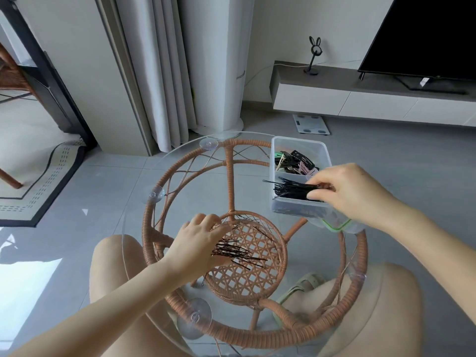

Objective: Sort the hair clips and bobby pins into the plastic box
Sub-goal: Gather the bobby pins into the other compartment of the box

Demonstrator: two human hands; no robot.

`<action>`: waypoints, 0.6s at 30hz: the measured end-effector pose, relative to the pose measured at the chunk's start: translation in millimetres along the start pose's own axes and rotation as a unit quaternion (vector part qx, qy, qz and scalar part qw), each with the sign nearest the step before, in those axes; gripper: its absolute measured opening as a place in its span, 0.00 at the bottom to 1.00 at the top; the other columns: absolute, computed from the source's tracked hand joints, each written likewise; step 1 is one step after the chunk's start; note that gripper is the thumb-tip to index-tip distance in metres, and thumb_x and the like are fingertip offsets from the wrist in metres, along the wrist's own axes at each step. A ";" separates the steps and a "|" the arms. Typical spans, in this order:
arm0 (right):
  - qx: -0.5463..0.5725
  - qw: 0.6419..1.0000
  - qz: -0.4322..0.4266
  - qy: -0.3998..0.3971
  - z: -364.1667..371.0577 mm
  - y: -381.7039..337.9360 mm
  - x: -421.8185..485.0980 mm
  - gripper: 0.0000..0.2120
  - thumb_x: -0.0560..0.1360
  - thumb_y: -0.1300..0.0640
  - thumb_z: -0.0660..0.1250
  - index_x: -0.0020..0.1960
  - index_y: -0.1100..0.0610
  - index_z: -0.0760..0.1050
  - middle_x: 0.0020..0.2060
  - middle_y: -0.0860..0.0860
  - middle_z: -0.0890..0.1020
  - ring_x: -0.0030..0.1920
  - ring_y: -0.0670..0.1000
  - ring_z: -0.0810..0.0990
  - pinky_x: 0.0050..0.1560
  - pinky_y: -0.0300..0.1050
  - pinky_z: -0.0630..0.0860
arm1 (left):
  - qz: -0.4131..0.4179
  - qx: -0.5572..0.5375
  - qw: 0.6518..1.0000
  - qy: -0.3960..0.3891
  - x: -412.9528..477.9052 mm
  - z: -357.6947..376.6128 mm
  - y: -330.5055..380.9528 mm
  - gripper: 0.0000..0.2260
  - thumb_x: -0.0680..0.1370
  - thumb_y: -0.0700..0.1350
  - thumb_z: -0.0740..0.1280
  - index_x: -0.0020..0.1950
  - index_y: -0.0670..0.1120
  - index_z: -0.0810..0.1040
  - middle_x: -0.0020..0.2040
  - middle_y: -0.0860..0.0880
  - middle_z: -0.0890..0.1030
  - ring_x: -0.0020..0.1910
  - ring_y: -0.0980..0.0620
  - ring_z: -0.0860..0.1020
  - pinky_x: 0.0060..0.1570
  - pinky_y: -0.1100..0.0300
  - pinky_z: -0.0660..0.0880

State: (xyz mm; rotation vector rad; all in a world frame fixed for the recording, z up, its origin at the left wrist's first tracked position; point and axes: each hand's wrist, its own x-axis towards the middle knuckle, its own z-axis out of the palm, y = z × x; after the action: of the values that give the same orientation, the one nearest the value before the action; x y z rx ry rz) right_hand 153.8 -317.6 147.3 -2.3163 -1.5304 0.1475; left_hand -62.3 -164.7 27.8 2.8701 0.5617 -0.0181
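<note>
Pinching a bundle of bobby pins (293, 188) between thumb and fingertips, the right hand (353, 191) is hovering over the near compartment of the plastic box (273, 176), where more black pins are already lying. The far compartment is holding the hair clips (298, 161), a mix of black, pink and green. The left hand (198, 243) is lying with its fingers over one end of the loose pins (239, 253) on the table (180, 176); I cannot tell whether it is actually gripping them.

These pins are looking light, thin, springy and smooth, so they are likely sliding on the glass and slipping out of a loose hold. Raking them into a parallel bunch and squeezing it near the middle seems the surest grip, since single pins are lying too flat to lift easily.

Clear glass is forming the table's top, resting on suction cups over a rattan frame (229, 176), which is making stray pins hard to pick out against the weave. A green-rimmed lid (334, 225) is sitting beside the box under the right wrist. Grey floor tiles, a curtain, a rug and a television are surrounding the spot.
</note>
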 end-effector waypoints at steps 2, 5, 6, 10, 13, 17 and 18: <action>-0.031 0.999 0.013 -0.016 -2.8 18.3 9.9 0.08 0.70 0.59 0.71 0.48 0.59 0.81 0.40 0.54 0.84 0.38 0.50 0.76 0.41 0.41 0.67 | 0.020 0.007 1.000 -0.014 2.9 -1.9 3.1 0.25 0.73 0.61 0.63 0.69 0.57 0.65 0.67 0.54 0.68 0.66 0.50 0.65 0.66 0.54 0.64; -0.081 0.994 0.024 -0.066 5.4 38.2 26.0 0.09 0.71 0.58 0.70 0.50 0.59 0.81 0.44 0.55 0.84 0.42 0.51 0.77 0.45 0.43 0.70 | 0.042 -0.001 0.998 -0.036 8.4 -1.9 8.3 0.21 0.76 0.56 0.61 0.68 0.53 0.67 0.66 0.53 0.69 0.64 0.52 0.66 0.65 0.58 0.64; -0.089 0.992 0.029 -0.085 10.6 41.8 30.4 0.09 0.71 0.58 0.69 0.50 0.59 0.81 0.45 0.55 0.84 0.44 0.53 0.78 0.47 0.45 0.73 | 0.053 -0.006 0.998 -0.040 10.4 -2.9 11.1 0.19 0.77 0.53 0.60 0.68 0.51 0.68 0.65 0.52 0.70 0.64 0.52 0.67 0.65 0.59 0.65; -0.117 0.983 0.023 -0.143 30.0 46.9 43.0 0.08 0.70 0.55 0.69 0.43 0.60 0.81 0.41 0.57 0.84 0.43 0.58 0.80 0.46 0.52 0.76 | 0.102 0.044 0.994 -0.014 13.9 1.2 17.3 0.10 0.78 0.44 0.62 0.59 0.46 0.74 0.56 0.50 0.75 0.54 0.51 0.72 0.56 0.62 0.71; -0.140 0.977 0.013 -0.161 34.6 43.8 45.5 0.11 0.70 0.51 0.67 0.42 0.58 0.80 0.37 0.57 0.83 0.41 0.58 0.80 0.42 0.52 0.78 | 0.100 0.100 0.988 -0.058 16.0 -0.4 24.3 0.10 0.80 0.38 0.57 0.60 0.41 0.72 0.56 0.46 0.74 0.51 0.49 0.71 0.54 0.59 0.71; -0.167 0.981 0.006 -0.093 26.6 30.4 38.6 0.15 0.72 0.45 0.64 0.47 0.56 0.81 0.43 0.53 0.82 0.45 0.54 0.77 0.45 0.49 0.76 | 0.081 0.129 0.982 -0.115 23.6 -3.5 29.7 0.13 0.78 0.33 0.54 0.61 0.38 0.70 0.58 0.42 0.74 0.51 0.47 0.71 0.55 0.56 0.72; -0.164 0.985 -0.004 -0.061 24.5 24.1 33.8 0.16 0.73 0.45 0.64 0.47 0.57 0.80 0.43 0.52 0.81 0.46 0.53 0.77 0.45 0.48 0.75 | 0.078 0.129 0.981 -0.125 25.3 -4.2 29.8 0.13 0.78 0.33 0.55 0.62 0.38 0.70 0.58 0.41 0.74 0.52 0.47 0.72 0.56 0.56 0.72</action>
State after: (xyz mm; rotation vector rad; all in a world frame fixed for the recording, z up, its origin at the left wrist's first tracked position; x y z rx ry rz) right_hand 181.6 -289.5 119.8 -2.5945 -1.7355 0.0367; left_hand -27.7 -181.4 36.8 3.0851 0.3029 -0.4513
